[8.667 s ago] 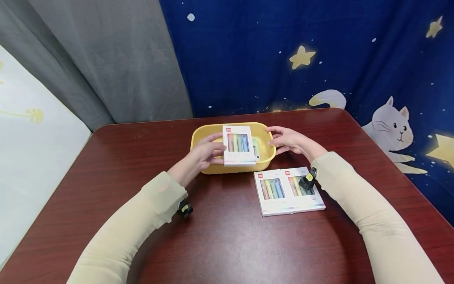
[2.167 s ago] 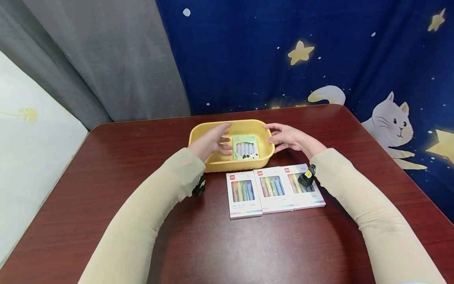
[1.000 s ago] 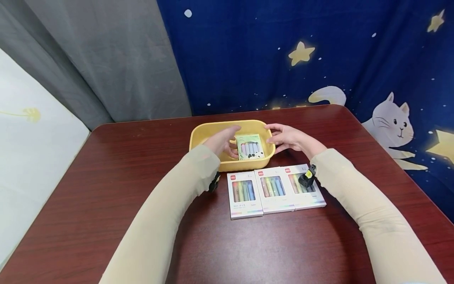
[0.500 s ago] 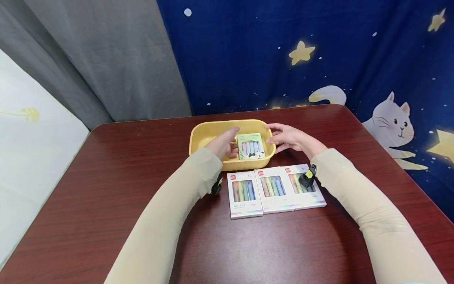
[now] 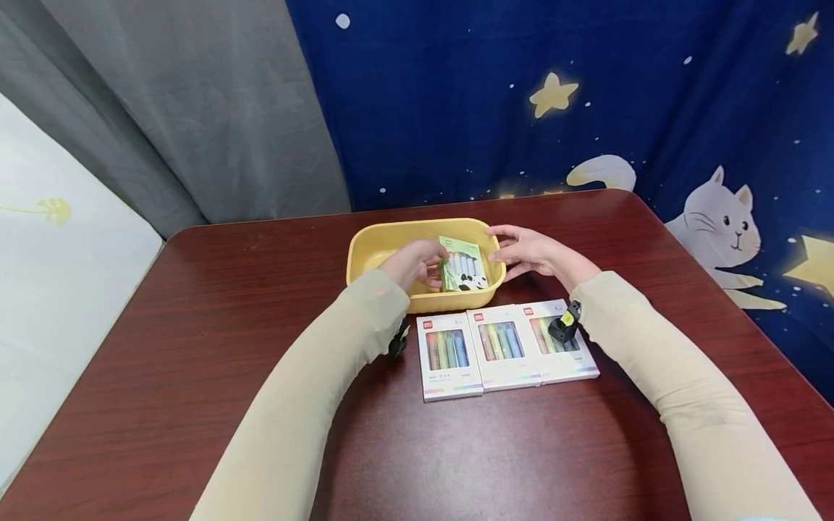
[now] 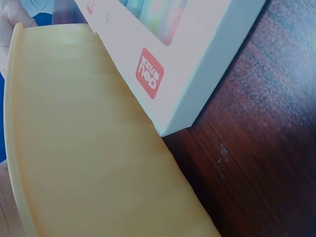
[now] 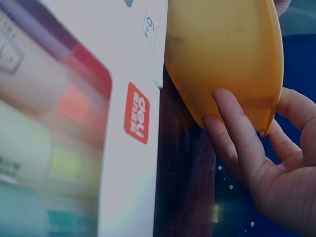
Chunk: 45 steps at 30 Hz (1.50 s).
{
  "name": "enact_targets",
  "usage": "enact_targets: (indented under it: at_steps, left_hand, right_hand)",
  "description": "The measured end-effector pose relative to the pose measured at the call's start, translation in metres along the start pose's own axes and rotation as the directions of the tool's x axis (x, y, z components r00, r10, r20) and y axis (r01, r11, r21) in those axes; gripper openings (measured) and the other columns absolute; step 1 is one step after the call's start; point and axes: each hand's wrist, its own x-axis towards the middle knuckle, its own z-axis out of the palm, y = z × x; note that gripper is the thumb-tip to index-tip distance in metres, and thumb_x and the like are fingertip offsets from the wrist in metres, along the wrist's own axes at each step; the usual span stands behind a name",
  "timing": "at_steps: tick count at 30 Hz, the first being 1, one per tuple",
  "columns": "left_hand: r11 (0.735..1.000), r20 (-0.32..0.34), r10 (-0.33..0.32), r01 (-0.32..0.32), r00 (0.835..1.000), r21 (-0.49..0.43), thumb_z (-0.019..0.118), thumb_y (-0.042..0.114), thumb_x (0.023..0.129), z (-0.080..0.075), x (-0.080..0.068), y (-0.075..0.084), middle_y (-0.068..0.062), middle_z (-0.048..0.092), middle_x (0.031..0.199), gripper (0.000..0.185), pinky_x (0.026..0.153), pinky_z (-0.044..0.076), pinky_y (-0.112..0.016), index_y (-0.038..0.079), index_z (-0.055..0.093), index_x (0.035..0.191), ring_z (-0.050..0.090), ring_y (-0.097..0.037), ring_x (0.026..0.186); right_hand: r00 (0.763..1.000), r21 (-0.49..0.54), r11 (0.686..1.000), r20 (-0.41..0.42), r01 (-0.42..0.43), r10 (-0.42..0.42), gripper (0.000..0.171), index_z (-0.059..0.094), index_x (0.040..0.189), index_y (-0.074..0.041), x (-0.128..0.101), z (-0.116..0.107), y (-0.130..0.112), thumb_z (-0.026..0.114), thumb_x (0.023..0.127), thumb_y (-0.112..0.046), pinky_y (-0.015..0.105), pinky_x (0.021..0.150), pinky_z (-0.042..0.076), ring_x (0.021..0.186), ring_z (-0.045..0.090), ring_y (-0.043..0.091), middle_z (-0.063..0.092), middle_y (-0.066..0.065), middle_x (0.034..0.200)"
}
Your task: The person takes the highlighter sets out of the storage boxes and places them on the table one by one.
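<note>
In the head view my left hand [image 5: 412, 262] reaches into the yellow plastic basin [image 5: 371, 239] and pinches the left edge of a green highlighter box [image 5: 468, 269] with a panda print. That box is tilted, its upper end raised. My right hand [image 5: 529, 253] holds the basin's right end; the right wrist view shows its fingers [image 7: 237, 123] against the outer wall and others at the rim. In front of the basin three white highlighter boxes lie side by side: left [image 5: 449, 383], middle [image 5: 504, 376] and right [image 5: 568, 370]. The left hand's grip is mostly hidden in the left wrist view.
The dark red wooden table [image 5: 260, 304] carries everything. Its back edge runs close behind the basin, along a blue curtain [image 5: 456, 108] with stars and a cat and a grey curtain [image 5: 195, 108]. The right wrist camera [image 5: 564, 325] hangs over the right white box.
A white highlighter box left the basin and now lies leftmost in the row. My left hand went back into the basin, took hold of the green box and tilted it up. The right hand stayed.
</note>
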Motion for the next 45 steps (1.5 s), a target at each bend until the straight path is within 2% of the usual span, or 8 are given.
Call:
enact_targets:
  at_steps: [6, 10, 13, 19, 22, 31, 35, 45]
  left_hand:
    - [1.000, 0.036, -0.024, 0.024, 0.999, 0.001, 0.061, -0.002, 0.078, -0.008, 0.125, -0.002, -0.009, 0.054, 0.109, 0.033, 0.076, 0.047, -0.058, 0.007, 0.052, 0.109, 0.057, -0.028, 0.096]
    - [1.000, 0.083, -0.025, 0.026, 0.996, -0.017, 0.065, -0.002, 0.073, -0.015, 0.161, -0.002, -0.009, 0.056, 0.105, 0.037, 0.070, 0.047, -0.061, 0.007, 0.053, 0.107, 0.058, -0.030, 0.091]
    - [0.999, 0.083, -0.011, 0.014, 0.996, -0.032, 0.066, -0.003, 0.074, -0.014, 0.126, -0.002, -0.009, 0.056, 0.106, 0.038, 0.072, 0.048, -0.060, 0.007, 0.054, 0.109, 0.056, -0.029, 0.092]
    - [0.998, 0.026, 0.057, -0.056, 0.998, -0.038, 0.055, -0.004, 0.085, 0.001, -0.009, -0.004, -0.012, 0.055, 0.115, 0.037, 0.085, 0.046, -0.052, 0.013, 0.049, 0.117, 0.056, -0.027, 0.101]
    - [0.995, 0.041, 0.081, -0.079, 0.996, -0.056, 0.052, -0.007, 0.086, 0.001, -0.037, -0.005, -0.013, 0.054, 0.119, 0.046, 0.087, 0.046, -0.051, 0.020, 0.048, 0.123, 0.055, -0.028, 0.104]
    - [0.987, 0.115, 0.148, -0.139, 0.982, -0.083, 0.059, -0.009, 0.078, -0.026, 0.054, 0.000, -0.013, 0.056, 0.115, 0.068, 0.074, 0.050, -0.056, 0.038, 0.049, 0.126, 0.059, -0.033, 0.097]
    - [0.983, 0.108, 0.171, -0.161, 0.979, -0.089, 0.059, -0.008, 0.077, -0.034, 0.057, 0.005, -0.012, 0.058, 0.109, 0.065, 0.072, 0.051, -0.054, 0.037, 0.051, 0.124, 0.060, -0.032, 0.092]
    - [0.973, 0.080, 0.190, -0.176, 0.979, -0.150, 0.053, -0.010, 0.084, -0.029, -0.133, 0.006, -0.014, 0.047, 0.126, 0.062, 0.087, 0.048, -0.045, 0.025, 0.042, 0.134, 0.052, -0.027, 0.109]
  right_hand:
    - [1.000, 0.010, 1.000, 0.008, 0.007, -0.007, 0.066, 0.022, 0.144, -0.013, 0.000, 0.001, 0.000, 0.056, 0.089, -0.002, 0.039, 0.068, 0.055, 0.084, 0.062, 0.016, 0.035, 0.023, 0.136]
    - [1.000, 0.009, 1.000, 0.010, 0.007, -0.007, 0.067, 0.022, 0.144, -0.012, 0.000, 0.000, 0.001, 0.056, 0.088, -0.002, 0.039, 0.068, 0.055, 0.084, 0.062, 0.016, 0.035, 0.024, 0.136]
    - [1.000, 0.011, 1.000, 0.011, 0.004, -0.004, 0.067, 0.021, 0.145, -0.013, 0.000, 0.000, 0.001, 0.056, 0.089, -0.002, 0.039, 0.067, 0.055, 0.084, 0.062, 0.016, 0.035, 0.024, 0.136]
    - [1.000, 0.015, 1.000, 0.019, 0.003, -0.003, 0.067, 0.020, 0.145, -0.012, -0.001, 0.001, 0.000, 0.055, 0.089, -0.001, 0.040, 0.068, 0.055, 0.084, 0.062, 0.017, 0.033, 0.024, 0.137]
    - [1.000, 0.020, 1.000, 0.013, 0.001, -0.001, 0.066, 0.021, 0.144, -0.012, -0.001, 0.001, 0.000, 0.055, 0.088, -0.001, 0.040, 0.068, 0.055, 0.084, 0.062, 0.017, 0.035, 0.024, 0.136]
    - [1.000, 0.014, 1.000, -0.011, -0.007, 0.007, 0.065, 0.025, 0.143, -0.014, 0.001, 0.000, 0.001, 0.056, 0.088, -0.001, 0.039, 0.067, 0.055, 0.082, 0.062, 0.016, 0.038, 0.020, 0.133]
    - [1.000, 0.008, 1.000, -0.022, -0.008, 0.008, 0.065, 0.025, 0.143, -0.015, 0.001, 0.000, 0.001, 0.057, 0.088, -0.002, 0.038, 0.067, 0.055, 0.080, 0.061, 0.014, 0.038, 0.019, 0.134]
    - [1.000, 0.023, 1.000, -0.025, -0.008, 0.009, 0.064, 0.026, 0.143, -0.015, 0.003, -0.001, 0.002, 0.057, 0.088, -0.002, 0.036, 0.065, 0.056, 0.078, 0.062, 0.014, 0.040, 0.018, 0.131]
